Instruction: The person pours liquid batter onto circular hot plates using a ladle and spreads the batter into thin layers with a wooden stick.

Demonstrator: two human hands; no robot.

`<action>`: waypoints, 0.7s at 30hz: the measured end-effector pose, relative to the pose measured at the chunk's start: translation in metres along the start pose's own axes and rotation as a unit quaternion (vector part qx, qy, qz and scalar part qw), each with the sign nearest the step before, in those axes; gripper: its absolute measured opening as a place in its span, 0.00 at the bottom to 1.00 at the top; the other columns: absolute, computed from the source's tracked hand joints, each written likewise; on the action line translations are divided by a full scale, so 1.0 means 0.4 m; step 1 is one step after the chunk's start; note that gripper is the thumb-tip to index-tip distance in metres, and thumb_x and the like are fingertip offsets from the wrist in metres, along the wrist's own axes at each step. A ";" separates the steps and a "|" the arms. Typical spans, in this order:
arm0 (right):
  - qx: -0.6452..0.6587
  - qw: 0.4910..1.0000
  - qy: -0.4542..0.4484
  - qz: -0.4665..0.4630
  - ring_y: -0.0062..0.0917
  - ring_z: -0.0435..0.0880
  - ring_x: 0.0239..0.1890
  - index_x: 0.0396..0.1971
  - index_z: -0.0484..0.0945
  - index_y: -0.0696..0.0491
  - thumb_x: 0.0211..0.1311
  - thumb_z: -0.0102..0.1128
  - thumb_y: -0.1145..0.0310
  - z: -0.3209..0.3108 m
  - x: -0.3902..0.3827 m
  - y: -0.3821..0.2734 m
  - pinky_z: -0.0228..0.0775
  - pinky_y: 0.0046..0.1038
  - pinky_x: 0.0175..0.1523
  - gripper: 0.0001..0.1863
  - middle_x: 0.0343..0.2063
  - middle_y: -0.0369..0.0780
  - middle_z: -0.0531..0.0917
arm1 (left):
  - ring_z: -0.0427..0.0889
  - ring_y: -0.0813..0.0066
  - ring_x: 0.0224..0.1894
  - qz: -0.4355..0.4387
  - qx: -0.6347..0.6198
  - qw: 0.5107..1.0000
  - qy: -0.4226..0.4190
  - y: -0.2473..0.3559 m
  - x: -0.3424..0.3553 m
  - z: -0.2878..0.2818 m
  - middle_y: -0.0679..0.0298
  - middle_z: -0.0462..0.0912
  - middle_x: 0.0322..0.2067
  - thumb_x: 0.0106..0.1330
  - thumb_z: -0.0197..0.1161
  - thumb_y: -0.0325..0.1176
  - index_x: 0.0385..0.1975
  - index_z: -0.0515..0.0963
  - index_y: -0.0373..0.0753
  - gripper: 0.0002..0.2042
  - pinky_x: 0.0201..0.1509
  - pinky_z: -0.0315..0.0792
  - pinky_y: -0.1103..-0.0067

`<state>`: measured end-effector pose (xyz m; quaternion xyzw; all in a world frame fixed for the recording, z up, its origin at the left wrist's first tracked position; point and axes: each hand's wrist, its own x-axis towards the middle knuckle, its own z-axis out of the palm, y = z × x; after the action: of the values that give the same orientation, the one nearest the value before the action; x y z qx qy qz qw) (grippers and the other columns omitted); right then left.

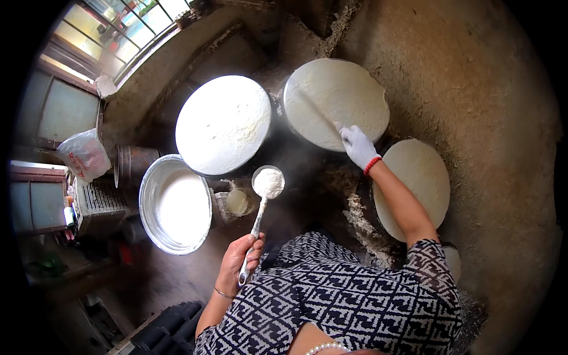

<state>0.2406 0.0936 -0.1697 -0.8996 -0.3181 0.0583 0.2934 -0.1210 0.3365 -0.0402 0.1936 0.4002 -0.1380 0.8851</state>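
Observation:
My left hand (244, 255) is closed round the handle of a ladle (258, 220). The ladle's bowl is heaped with a white, batter-like mass (268, 183), held between the two far pans and me. In a white glove, my right hand (358, 145) grips a long thin stick-like tool (320, 112), which slants out to the far left. It lies over a large round pan (288, 121) covered in an off-white layer (361, 94); whether it touches the layer I cannot tell. My right forearm passes over another round, pale-covered pan (423, 177) at the right.
A round pan with a bright white surface (222, 124) stands at the far left. Nearer me is a metal basin (145, 201) of white liquid. A small cup-like container (238, 202) sits beside it. A rusty metal drum (137, 163) and a plastic bag (87, 155) are farther left.

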 end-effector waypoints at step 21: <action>-0.074 0.990 0.064 0.097 0.50 0.79 0.38 0.43 0.76 0.46 0.69 0.44 0.64 0.115 -0.138 0.024 0.73 0.45 0.43 0.11 0.37 0.51 0.76 | 0.62 0.86 0.17 -0.033 0.104 0.994 0.030 -0.028 0.045 -0.018 0.67 0.71 0.27 0.73 0.50 0.33 0.47 0.71 0.31 0.11 0.14 0.60 0.88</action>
<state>0.1889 0.0768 -0.2173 -0.9472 -0.2132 0.0048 0.2393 -0.1186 0.3281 -0.0608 0.2754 0.4159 -0.2026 0.8427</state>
